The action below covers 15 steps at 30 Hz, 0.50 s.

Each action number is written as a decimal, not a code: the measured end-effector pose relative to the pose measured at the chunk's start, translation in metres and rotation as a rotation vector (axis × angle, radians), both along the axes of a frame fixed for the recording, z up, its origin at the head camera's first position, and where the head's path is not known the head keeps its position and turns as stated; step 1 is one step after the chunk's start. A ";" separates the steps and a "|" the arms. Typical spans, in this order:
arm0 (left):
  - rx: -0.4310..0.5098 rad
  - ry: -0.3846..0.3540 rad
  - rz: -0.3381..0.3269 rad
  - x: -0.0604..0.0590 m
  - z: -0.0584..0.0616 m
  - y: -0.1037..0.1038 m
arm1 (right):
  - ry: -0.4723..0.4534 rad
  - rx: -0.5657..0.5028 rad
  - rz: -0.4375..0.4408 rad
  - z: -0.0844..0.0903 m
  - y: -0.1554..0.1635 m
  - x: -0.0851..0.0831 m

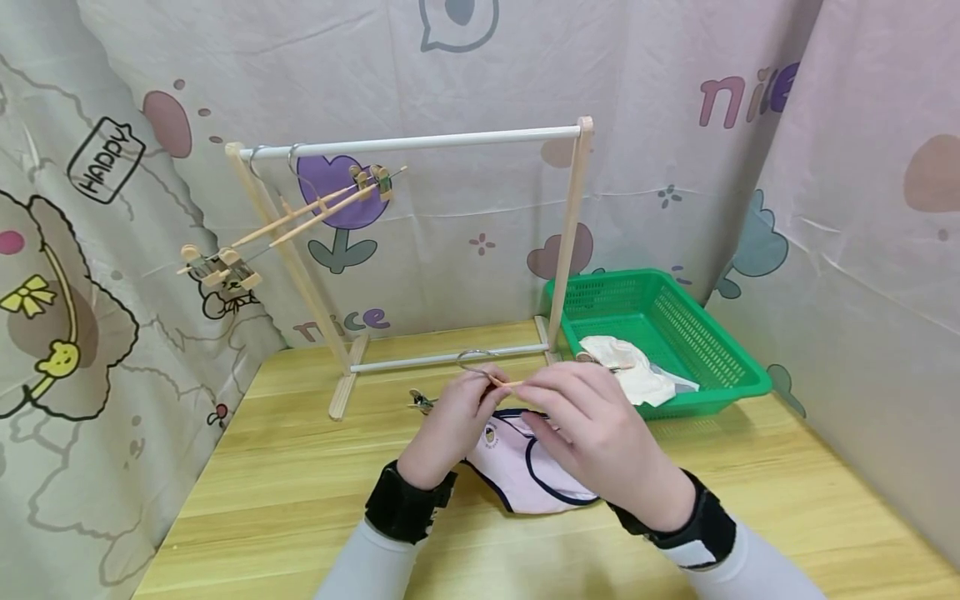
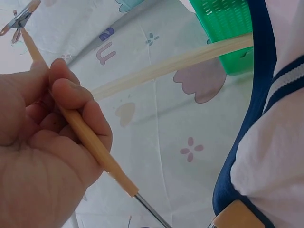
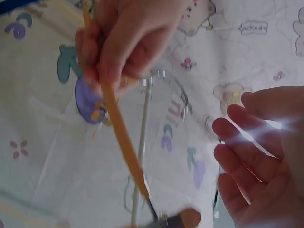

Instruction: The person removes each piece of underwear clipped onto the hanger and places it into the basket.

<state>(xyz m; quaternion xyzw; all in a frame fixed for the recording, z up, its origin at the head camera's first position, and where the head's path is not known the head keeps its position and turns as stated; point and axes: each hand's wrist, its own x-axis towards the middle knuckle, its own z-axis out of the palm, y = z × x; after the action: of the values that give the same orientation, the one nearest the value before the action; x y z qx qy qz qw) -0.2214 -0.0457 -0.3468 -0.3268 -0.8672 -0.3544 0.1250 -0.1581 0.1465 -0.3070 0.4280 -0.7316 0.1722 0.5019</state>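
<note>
Head view: both hands met over the near-centre of the wooden table. Left hand had its fingers curled round the bar of a wooden clip hanger; the hanger's wire hook stuck up just behind the knuckles, and one metal clip poked out to the left of the hand. Right hand lay over the hanger bar and a small white garment with navy trim. Its fingers were bent, fingertips hidden from this view, so its grip couldn't be read here. The garment lay on the table under both hands, mostly covered. Far side: a small drying rack with two more clip hangers hooked at its left end. A green basket sat to the right, with a pale garment inside.

Left wrist view: the left hand pinched the hanger's wooden bar between thumb and curled fingers. The clip at the top corner was cut off by the frame edge. The white garment filled the right side and sat against a wooden clip at the bottom edge; whether it was clamped wasn't clear.

Right wrist view: blurry and overexposed. The right hand showed fingers extended and loosely spread, holding nothing. The left hand gripped the bar.
</note>
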 end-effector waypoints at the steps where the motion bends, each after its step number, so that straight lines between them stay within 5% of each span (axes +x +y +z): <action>1: -0.004 0.009 -0.004 0.000 0.000 0.000 | -0.011 0.016 0.004 -0.002 -0.002 0.000; 10: -0.035 0.048 -0.027 0.002 0.000 0.000 | -0.213 0.170 -0.100 -0.022 -0.016 -0.005; 15: -0.056 0.023 -0.006 0.004 0.001 0.000 | -0.195 0.173 -0.217 -0.031 -0.019 -0.014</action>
<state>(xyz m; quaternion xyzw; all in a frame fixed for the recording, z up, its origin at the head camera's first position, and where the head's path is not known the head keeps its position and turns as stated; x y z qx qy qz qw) -0.2178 -0.0454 -0.3456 -0.3369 -0.8742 -0.3266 0.1250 -0.1720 0.1275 -0.3375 0.3693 -0.8309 0.0943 0.4054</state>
